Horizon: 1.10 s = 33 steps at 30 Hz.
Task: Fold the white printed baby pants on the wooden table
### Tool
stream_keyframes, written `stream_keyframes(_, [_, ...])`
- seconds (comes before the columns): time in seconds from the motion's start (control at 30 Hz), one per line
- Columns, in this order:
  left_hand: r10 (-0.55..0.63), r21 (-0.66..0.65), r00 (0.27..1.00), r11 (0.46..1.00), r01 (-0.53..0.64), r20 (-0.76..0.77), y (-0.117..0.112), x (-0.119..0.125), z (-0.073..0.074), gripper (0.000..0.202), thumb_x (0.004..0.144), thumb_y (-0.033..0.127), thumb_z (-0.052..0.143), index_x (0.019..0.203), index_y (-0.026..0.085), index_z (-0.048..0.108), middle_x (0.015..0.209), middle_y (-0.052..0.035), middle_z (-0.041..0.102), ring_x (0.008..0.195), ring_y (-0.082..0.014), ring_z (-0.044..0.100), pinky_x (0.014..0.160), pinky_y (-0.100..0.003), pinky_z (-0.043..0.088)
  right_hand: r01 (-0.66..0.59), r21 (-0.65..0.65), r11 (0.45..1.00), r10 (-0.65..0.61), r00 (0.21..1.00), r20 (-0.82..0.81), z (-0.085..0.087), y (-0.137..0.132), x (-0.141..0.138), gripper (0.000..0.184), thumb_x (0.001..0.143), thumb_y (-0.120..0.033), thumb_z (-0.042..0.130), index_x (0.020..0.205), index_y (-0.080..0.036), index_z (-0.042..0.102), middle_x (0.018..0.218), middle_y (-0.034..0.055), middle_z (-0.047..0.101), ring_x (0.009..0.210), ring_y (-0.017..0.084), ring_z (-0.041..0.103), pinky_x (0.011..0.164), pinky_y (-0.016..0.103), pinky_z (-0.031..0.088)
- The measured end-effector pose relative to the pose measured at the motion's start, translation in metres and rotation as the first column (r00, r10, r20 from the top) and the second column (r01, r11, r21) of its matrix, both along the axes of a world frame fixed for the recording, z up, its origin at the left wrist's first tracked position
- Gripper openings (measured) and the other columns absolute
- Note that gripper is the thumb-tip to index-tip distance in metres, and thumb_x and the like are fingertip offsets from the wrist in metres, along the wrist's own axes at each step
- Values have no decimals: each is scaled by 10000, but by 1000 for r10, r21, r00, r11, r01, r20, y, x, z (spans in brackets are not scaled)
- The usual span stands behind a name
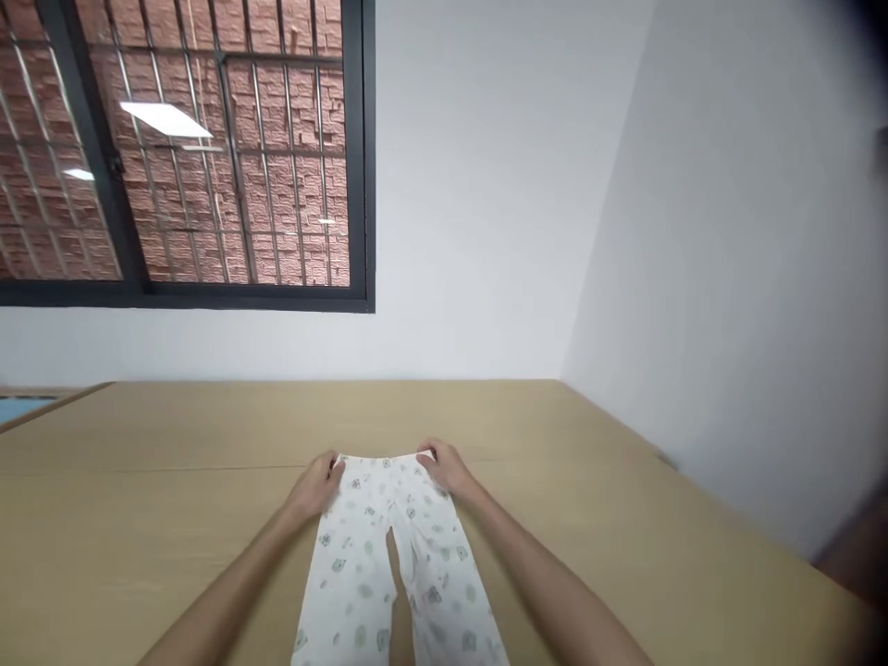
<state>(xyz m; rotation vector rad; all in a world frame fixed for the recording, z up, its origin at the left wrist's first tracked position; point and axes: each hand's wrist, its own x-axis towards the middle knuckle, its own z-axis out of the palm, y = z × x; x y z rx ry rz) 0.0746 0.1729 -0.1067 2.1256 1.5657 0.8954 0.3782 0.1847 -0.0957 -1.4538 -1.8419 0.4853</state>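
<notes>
In the head view, the white cotton-like trousers with small grey-green printed motifs (pixel 347 573) lay flat on the broad, pale tan wooden-looking tabletop (pixel 173 425), waistband away from the wearer, the 2 legs running toward the lower edge, where the cuffs were out of frame. The bare left hand (pixel 320 483) had its thumb and fingers closed on 1 waistband corner; the bare right hand (pixel 444 467) pinched the other corner the same way.

The waistband looked fairly straight between the 2 grips, but the fabric near the crotch was rumpled, and the inner edge of the right-hand leg was creased. Those folds could set in if the waist were pulled without the legs being smoothed. An uneven tug from either hand could skew the waistband, since only its 2 corners were held. The thin-looking cloth could also slip from a light pinch. A narrow seam (pixel 228 469) crossed the tabletop near the waistband; cloth dragged over it might catch.
</notes>
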Motion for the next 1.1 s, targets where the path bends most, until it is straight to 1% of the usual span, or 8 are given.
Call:
stream_keyframes(0.17, [56, -51, 998, 997, -58, -42, 38, 8, -26, 255, 1007, 341, 478, 812, 185, 531, 753, 21, 560, 689, -150, 546, 681, -297, 423, 8, 35, 999, -10, 998, 66, -31, 31, 17, 129, 868, -207, 559, 866, -163, 680, 874, 52, 683, 845, 200, 619, 782, 296, 456])
stream_keyframes(0.3, [87, -17, 991, 996, -89, -104, 38, 15, -20, 200, 990, 263, 439, 868, 173, 569, 836, -38, 620, 805, -196, 583, 769, -345, 445, 36, 61, 997, -43, 993, 107, -43, 35, 24, 135, 895, -210, 551, 877, -169, 679, 880, 54, 676, 903, 206, 615, 836, 302, 435])
stream_keyframes(0.43, [108, 125, 982, 988, -89, -158, -5, 43, 6, 269, 977, 242, 372, 1161, 138, 537, 1179, -168, 595, 1108, -302, 524, 972, -471, 384, 93, 82, 992, -104, 984, 145, -45, 30, 22, 214, 977, -257, 488, 1015, -181, 685, 1027, 77, 685, 1063, 227, 584, 953, 354, 362])
stream_keyframes(0.53, [-78, 125, 971, 986, 108, -226, -66, 87, 12, 234, 986, 311, 392, 1025, 192, 589, 1021, -101, 648, 999, -270, 590, 907, -419, 439, 143, 88, 986, -157, 971, 179, -44, 26, 19, 248, 1007, -305, 473, 1045, -197, 692, 1103, 93, 665, 1145, 256, 539, 985, 403, 299])
stream_keyframes(0.67, [-441, -129, 804, 895, 427, -398, -146, 152, -22, 201, 839, 418, 661, 785, 226, 646, 711, -68, 698, 655, -273, 668, 594, -363, 478, 151, 88, 985, -168, 955, 245, -40, 21, 16, 212, 983, -313, 526, 992, -199, 704, 1068, 94, 654, 1106, 264, 535, 954, 410, 282])
stream_keyframes(0.8, [-638, -369, 593, 769, 522, -491, -178, 190, -59, 20, 808, 232, 712, 808, 214, 718, 666, -131, 711, 584, -316, 685, 439, -339, 389, 120, 96, 988, -143, 945, 293, -39, 19, 15, 183, 971, -304, 540, 982, -196, 688, 1058, 89, 651, 1078, 259, 536, 927, 402, 281])
stream_keyframes(0.93, [-638, -391, 568, 769, 506, -520, -181, 199, -69, 183, 861, 193, 650, 1015, 165, 746, 761, -184, 733, 680, -359, 709, 470, -387, 408, 91, 107, 990, -120, 946, 302, -38, 18, 13, 168, 980, -287, 508, 984, -190, 645, 1076, 89, 655, 1066, 253, 534, 919, 394, 281])
stream_keyframes(1.1, [-673, -332, 661, 739, 586, -332, -186, 212, -107, 22, 792, 199, 722, 794, 187, 741, 627, -163, 686, 640, -356, 681, 521, -404, 434, 46, 118, 992, -78, 955, 286, -38, 16, 12, 143, 981, -261, 469, 987, -194, 595, 1073, 83, 658, 1048, 246, 546, 917, 392, 287])
